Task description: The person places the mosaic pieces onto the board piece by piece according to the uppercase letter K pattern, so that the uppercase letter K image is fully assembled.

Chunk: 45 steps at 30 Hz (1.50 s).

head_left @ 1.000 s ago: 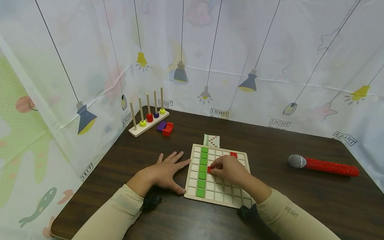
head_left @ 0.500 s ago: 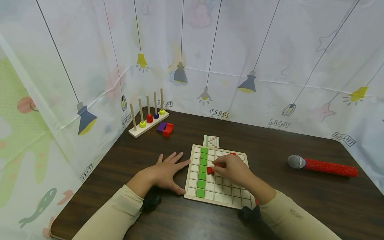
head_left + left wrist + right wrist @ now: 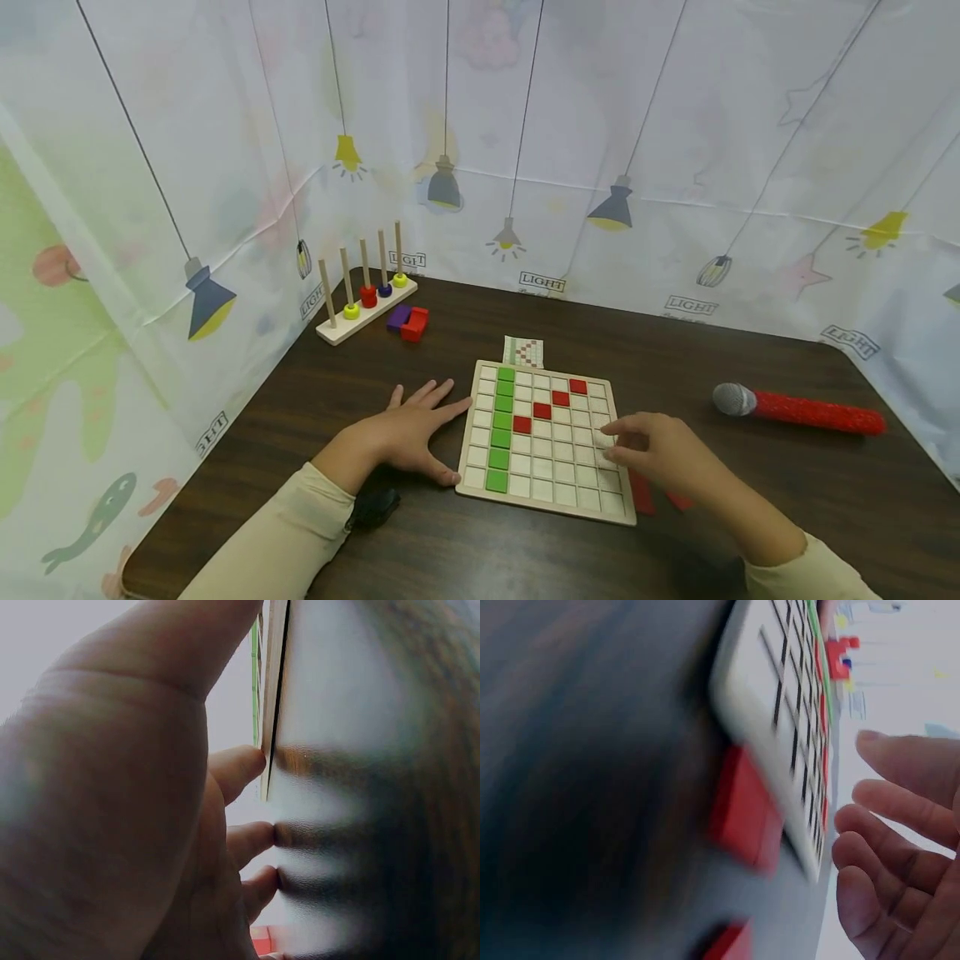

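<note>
A wooden grid board [image 3: 540, 502] with white squares lies on the table. A column of green tiles [image 3: 501, 437] runs down its left part, and several red tiles [image 3: 542, 411] form a diagonal rising to the right. My left hand [image 3: 408, 437] lies spread at the board's left edge, thumb and index finger touching the rim; other fingertips rest on the tabletop in the left wrist view. Over the right edge hovers my right hand [image 3: 663, 454], fingers loosely bent and holding nothing. Loose red tiles [image 3: 742, 814] lie beside the board beneath it.
A small printed card [image 3: 523, 352] showing a grid pattern touches the board's far edge. At the back left stand a peg rack [image 3: 341, 331] with coloured rings and purple and red blocks [image 3: 414, 325]. A red-handled microphone [image 3: 810, 412] lies to the right.
My right hand has let go of a red tile on the board and moved right to the edge. The diagonal of red tiles has come into view. The left hand stays put.
</note>
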Available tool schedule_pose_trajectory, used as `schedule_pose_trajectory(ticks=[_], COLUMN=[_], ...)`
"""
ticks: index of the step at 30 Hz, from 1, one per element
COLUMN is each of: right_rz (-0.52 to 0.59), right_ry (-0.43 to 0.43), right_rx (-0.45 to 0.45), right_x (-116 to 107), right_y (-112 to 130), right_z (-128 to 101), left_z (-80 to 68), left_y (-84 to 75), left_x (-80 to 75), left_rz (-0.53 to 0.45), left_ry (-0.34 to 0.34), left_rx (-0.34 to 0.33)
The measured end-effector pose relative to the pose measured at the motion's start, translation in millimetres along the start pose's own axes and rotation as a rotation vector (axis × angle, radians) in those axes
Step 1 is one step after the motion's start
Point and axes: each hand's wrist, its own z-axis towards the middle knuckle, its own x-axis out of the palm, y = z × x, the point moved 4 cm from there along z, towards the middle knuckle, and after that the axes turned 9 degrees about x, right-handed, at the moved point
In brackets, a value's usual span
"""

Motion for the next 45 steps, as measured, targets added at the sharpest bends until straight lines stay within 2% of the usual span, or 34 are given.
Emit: schedule_pose_trajectory(ticks=[6, 10, 13, 16, 23, 29, 33, 36, 45], right_rz=[-0.023, -0.018, -0.004, 0.009, 0.028, 0.001, 0.015, 0.051, 0.12], right_ry=[0.099, 0.127, 0.121, 0.116, 0.108, 0.023, -0.071, -0.1, -0.051], right_rx=[0.096, 0.089, 0.06, 0.071, 0.159, 0.121, 0.094, 0.084, -0.003], right_x=[-0.8, 3.8, 6.2, 7.0, 6.0, -5.3, -16.0, -16.1, 7.2], right_y=[-29.3, -35.6, -34.3, -32.7, -38.0, -42.0, -37.8, -29.6, 11.9], right_z=[-16.8, -22.2, -23.0, -21.9, -18.8, -16.7, -10.9, -4.7, 11.5], left_z=[-4.1, -5.3, -5.7, -5.8, -4.1, -2.5, -2.4, -2.1, -1.0], left_y=[3.1, 4.9, 5.9, 5.8, 1.1, -2.9, -3.3, -3.0, -4.8], left_x=[-0.3, 1.1, 1.9, 2.1, 0.2, -1.1, -1.6, -1.8, -1.5], left_rz=[0.003, 0.003, 0.002, -0.001, 0.003, 0.005, 0.015, 0.016, 0.016], left_ry=[-0.011, -0.018, -0.022, -0.02, -0.012, -0.005, -0.005, -0.005, -0.007], left_rx=[-0.005, 0.008, 0.005, 0.001, 0.006, 0.006, 0.004, 0.004, 0.01])
